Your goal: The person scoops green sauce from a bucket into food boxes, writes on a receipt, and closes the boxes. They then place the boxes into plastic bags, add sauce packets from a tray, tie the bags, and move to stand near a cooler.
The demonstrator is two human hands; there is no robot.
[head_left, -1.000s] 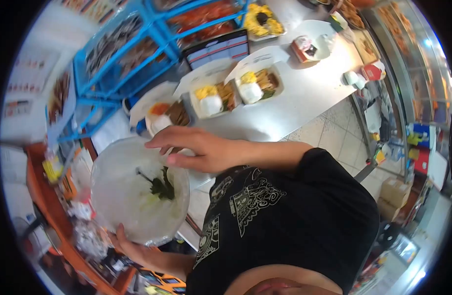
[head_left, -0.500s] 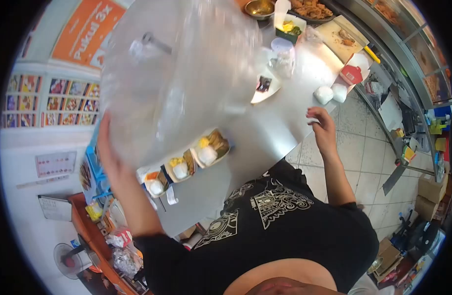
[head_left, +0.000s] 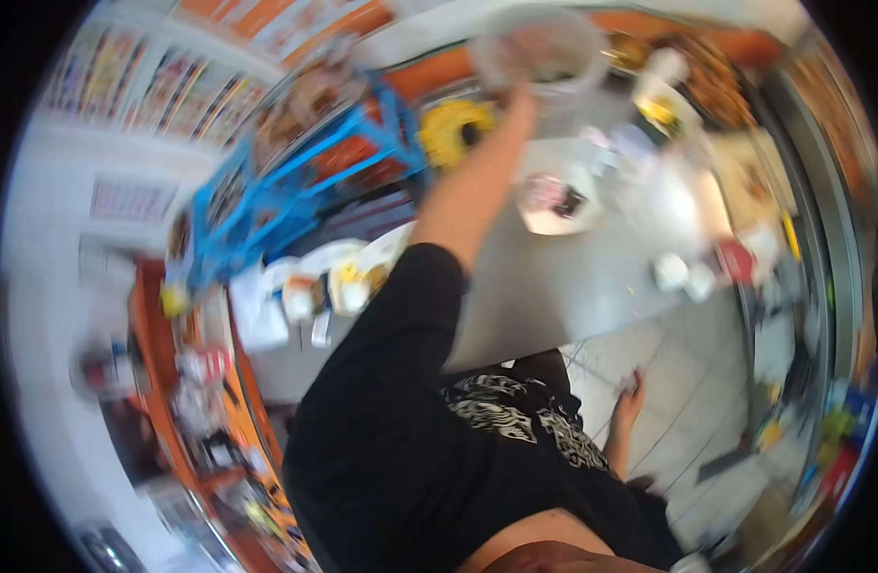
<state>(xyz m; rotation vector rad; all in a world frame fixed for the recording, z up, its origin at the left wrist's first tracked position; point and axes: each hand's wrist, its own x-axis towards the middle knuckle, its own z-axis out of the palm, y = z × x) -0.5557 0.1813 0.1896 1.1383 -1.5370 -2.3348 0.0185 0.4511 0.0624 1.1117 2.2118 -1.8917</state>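
My left arm reaches across the steel counter (head_left: 544, 296) to its back. There my left hand (head_left: 519, 94) is at the near side of a large clear plastic tub (head_left: 537, 50), apparently gripping it, though blur hides the fingers. Low beside my body hangs my right hand (head_left: 631, 396), over the tiled floor. Its fingers look bent, but they are too smeared to read. On the counter below the tub lies an open white wrapper or dish (head_left: 558, 222) with pink and dark pieces. Boxes of rice and toppings (head_left: 351, 288) stand left of my sleeve, partly hidden by it.
A blue rack (head_left: 305, 196) with trays stands at the left, near a yellow round object (head_left: 448, 132). Toward the right are two white rice mounds (head_left: 685, 276), a red box (head_left: 736, 260), a cutting board (head_left: 749, 177) and a tray of fried food (head_left: 711, 81).
The clear tub has gone from close in front of me to the counter's far back, with my left arm stretched after it. My right hand has dropped lower. The view has turned.
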